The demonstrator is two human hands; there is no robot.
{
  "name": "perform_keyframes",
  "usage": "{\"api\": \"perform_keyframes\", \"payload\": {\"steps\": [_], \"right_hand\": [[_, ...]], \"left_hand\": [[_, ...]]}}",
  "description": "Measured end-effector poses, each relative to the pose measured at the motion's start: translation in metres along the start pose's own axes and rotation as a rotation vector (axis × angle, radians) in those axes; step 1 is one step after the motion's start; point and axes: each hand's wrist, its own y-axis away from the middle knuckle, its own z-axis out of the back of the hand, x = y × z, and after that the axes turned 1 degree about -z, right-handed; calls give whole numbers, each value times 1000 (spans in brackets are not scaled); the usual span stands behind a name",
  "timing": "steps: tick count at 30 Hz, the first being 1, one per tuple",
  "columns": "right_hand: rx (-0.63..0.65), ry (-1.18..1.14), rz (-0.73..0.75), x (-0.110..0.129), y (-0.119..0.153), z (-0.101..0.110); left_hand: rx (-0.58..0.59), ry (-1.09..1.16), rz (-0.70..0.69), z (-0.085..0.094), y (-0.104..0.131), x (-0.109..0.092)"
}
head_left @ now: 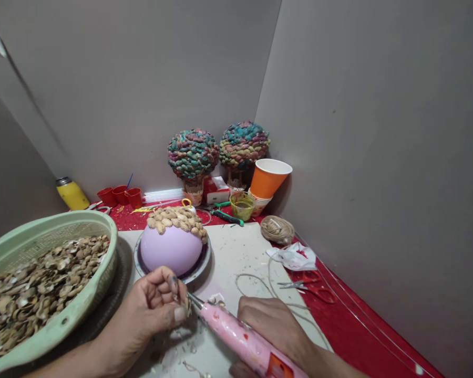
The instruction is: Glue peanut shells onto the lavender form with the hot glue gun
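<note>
Left hand (157, 304) pinches a shell piece (188, 308) beside the nozzle (196, 300) of a pink glue gun (240, 337); right hand (276, 321) grips its body. Lilac balloon (169, 248) (top layered with peanut shells (177, 219)) sits in a round dish (207, 261) beyond.

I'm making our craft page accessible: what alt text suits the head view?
Right hand holding a pink glue gun, its metal nozzle close to a small shell-like piece in the left hand. Beyond, peanut shells cover the upper part of a lilac ball in a dish; a green basket of shells stands at left.
</note>
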Motion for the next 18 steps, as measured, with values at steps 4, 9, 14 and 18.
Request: {"api": "perform_keyframes", "payload": {"steps": [4,9,14,18], "right_hand": [[-13,15,2,1,0,1],[33,-23,-33,0,4,0],[28,30,-16,1,4,-1],[28,34,-23,1,2,-1]], "left_hand": [[-2,13,-5,0,-1,0],[-10,38,6,0,-2,-1],[-17,25,-3,0,-1,-2],[-13,27,-9,1,-1,-1]]}}
